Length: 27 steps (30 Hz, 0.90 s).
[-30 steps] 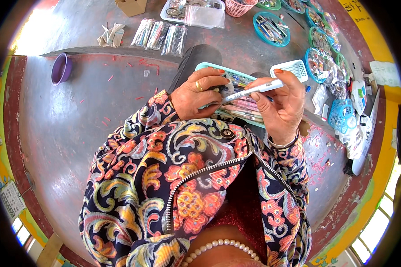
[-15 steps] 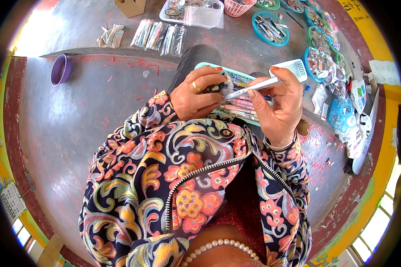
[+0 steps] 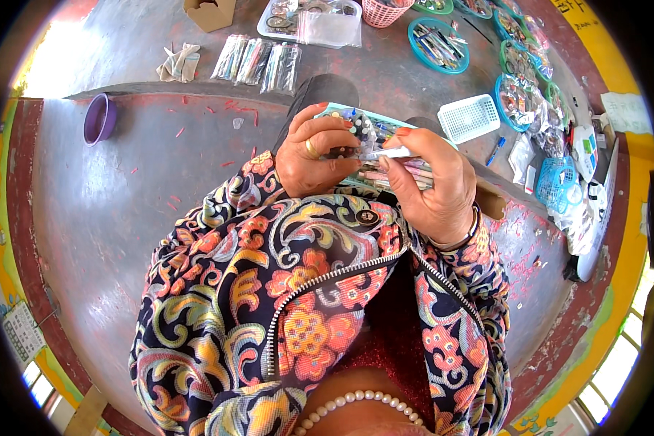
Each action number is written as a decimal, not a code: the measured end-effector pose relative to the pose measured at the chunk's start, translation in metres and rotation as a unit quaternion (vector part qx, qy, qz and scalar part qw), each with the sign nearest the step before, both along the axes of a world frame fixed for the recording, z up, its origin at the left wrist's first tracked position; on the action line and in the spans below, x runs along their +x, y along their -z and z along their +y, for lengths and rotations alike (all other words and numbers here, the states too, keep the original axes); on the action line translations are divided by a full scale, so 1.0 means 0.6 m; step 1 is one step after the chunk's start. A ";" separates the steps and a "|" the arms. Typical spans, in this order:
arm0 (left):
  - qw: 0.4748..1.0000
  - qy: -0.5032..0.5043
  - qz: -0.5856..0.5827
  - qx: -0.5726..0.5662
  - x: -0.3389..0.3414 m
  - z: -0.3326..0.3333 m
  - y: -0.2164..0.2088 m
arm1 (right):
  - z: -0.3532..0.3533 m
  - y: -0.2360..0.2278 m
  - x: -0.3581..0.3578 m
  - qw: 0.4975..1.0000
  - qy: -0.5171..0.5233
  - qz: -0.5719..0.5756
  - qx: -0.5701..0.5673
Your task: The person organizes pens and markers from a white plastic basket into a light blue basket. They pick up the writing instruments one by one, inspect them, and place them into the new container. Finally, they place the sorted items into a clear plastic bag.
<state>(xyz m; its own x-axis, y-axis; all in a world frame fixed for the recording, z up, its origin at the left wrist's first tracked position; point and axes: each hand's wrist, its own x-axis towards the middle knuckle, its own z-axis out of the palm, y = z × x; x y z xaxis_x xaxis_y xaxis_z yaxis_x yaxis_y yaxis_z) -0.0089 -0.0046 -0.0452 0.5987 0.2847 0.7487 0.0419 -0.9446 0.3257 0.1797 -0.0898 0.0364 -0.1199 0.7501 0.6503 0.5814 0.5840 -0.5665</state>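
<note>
My left hand [image 3: 316, 154] is closed around a clear plastic bag [image 3: 368, 138] with several pens in it, their round ends bunched at its opening. Between the thumb and fingers of my right hand [image 3: 439, 187] is a white pen [image 3: 389, 153]. Its far end meets the mouth of the bag; how deep it sits inside is hidden by the film and my fingers. Under both hands rests a light teal tray [image 3: 389, 116] with loose pens [image 3: 414, 171], some pink, partly covered by my right hand.
A white mesh basket [image 3: 469, 118] and a blue pen [image 3: 495, 150] lie to the right. Ahead are bagged pen bundles [image 3: 253, 61], a white tray [image 3: 269, 29] and a round blue basket of pens [image 3: 413, 43]. More baskets [image 3: 503, 109] line the right. A purple bowl [image 3: 99, 120] stands left.
My right hand has moved left and slightly down, bringing the white pen further toward the bag; less of the pen shows. My left hand still grips the bag.
</note>
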 end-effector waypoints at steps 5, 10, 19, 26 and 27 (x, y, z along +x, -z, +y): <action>0.994 0.070 0.016 -0.080 0.002 0.013 -0.007 | 0.001 0.000 -0.003 0.996 0.000 0.076 -0.048; 0.986 0.112 0.005 -0.124 0.004 0.020 -0.007 | 0.000 0.010 -0.001 0.987 0.006 0.142 -0.081; 0.989 0.097 0.013 -0.111 0.007 0.015 -0.003 | 0.002 -0.018 -0.002 0.998 -0.021 0.017 -0.048; 0.997 0.045 0.042 -0.034 0.003 0.012 -0.006 | 0.004 0.017 0.000 0.996 0.025 0.085 -0.019; 0.998 0.043 0.040 -0.028 0.003 0.012 -0.007 | 0.003 0.022 -0.001 0.995 0.030 0.094 -0.019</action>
<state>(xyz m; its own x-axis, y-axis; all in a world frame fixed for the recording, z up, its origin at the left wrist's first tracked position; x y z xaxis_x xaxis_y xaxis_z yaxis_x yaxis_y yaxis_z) -0.0073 0.0027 -0.0413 0.6800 0.2696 0.6818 -0.0109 -0.9261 0.3771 0.1793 -0.0878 0.0229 0.0464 0.7773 0.6275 0.4956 0.5275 -0.6901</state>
